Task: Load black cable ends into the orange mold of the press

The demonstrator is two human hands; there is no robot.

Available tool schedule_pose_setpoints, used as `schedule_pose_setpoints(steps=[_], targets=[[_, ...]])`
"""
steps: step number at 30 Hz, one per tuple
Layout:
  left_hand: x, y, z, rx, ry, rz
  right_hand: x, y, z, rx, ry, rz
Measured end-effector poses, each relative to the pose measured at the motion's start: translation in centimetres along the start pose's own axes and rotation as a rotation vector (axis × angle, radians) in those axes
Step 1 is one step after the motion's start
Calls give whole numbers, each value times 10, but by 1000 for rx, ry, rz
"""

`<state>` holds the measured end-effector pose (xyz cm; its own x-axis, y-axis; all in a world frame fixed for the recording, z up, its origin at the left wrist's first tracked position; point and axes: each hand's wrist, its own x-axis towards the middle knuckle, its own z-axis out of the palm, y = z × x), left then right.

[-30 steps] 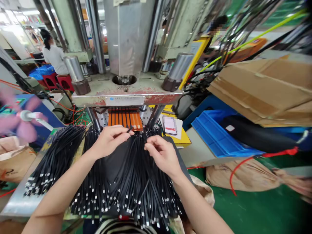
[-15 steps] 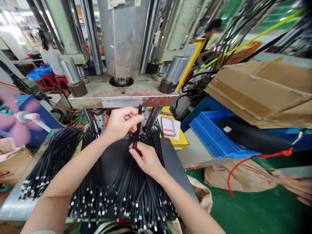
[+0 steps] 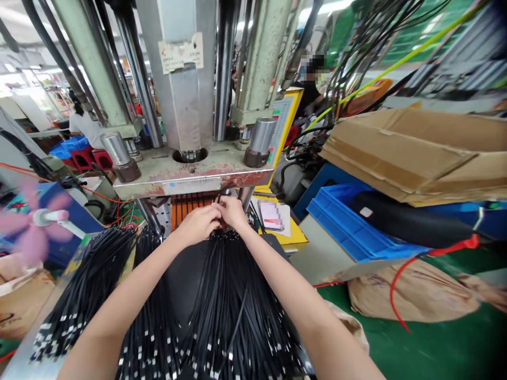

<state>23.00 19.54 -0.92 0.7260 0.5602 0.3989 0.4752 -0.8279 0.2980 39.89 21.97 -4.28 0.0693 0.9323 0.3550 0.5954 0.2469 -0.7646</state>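
My left hand [image 3: 200, 222] is closed, its fingertips pinching at the front of the press beside my right hand. My right hand [image 3: 233, 212] is closed too, knuckles up and fingertips meeting the left ones. A thin black cable shows in part between and above the fingers; most of it is hidden by the hands. Just behind them, under the press plate [image 3: 241, 178], lies an orange mould block [image 3: 178, 214] with several black strands across it. Below my hands a bundle of black cables [image 3: 233, 285] with silver end connectors fans toward me.
More black cables [image 3: 93, 269] lie in bundles on the left. A phone [image 3: 271, 215] rests on a yellow surface [image 3: 295, 229] to the right. Farther right are a blue crate [image 3: 332, 227] and a cardboard box [image 3: 415, 148]. A pink fan [image 3: 35, 221] stands at far left; people sit behind.
Both hands have moved forward to the press opening, and the right hand has come up against the left. The cable held up between them is now mostly hidden. The view has shifted.
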Motion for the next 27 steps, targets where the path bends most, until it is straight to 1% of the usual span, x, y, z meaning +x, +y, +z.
schedule_pose_setpoints(steps=[1, 2, 3, 5, 8, 11, 14, 16, 18, 21, 24, 27], targets=[[-5, -6, 7, 69, -129, 35, 0, 0, 1, -14, -14, 9], [-10, -9, 12, 124, -213, 65, 0, 0, 1, -24, -31, 15], [-14, -10, 16, 165, -260, 79, 0, 0, 1, -32, -51, 21], [-19, -9, 18, 215, -303, 78, -1, 0, -1, -32, -84, 27], [-20, -4, 12, 242, -383, 65, 1, 1, -6, -38, -135, 17], [-6, -8, 5, 239, -457, -25, 2, 5, -8, -116, -110, -32], [21, -23, 3, 210, -508, -172, -6, 12, -5, -205, -54, -82], [42, -35, 5, 164, -506, -276, -15, 17, -3, -239, -82, -111], [60, -47, 10, 116, -461, -357, -24, 22, -1, -232, -115, -105], [81, -59, 18, 78, -369, -404, -29, 31, 0, -142, -123, -32], [88, -61, 22, 68, -297, -402, -26, 36, 2, -67, -121, 41], [85, -57, 19, 84, -234, -383, -23, 35, 7, -49, -99, 62]])
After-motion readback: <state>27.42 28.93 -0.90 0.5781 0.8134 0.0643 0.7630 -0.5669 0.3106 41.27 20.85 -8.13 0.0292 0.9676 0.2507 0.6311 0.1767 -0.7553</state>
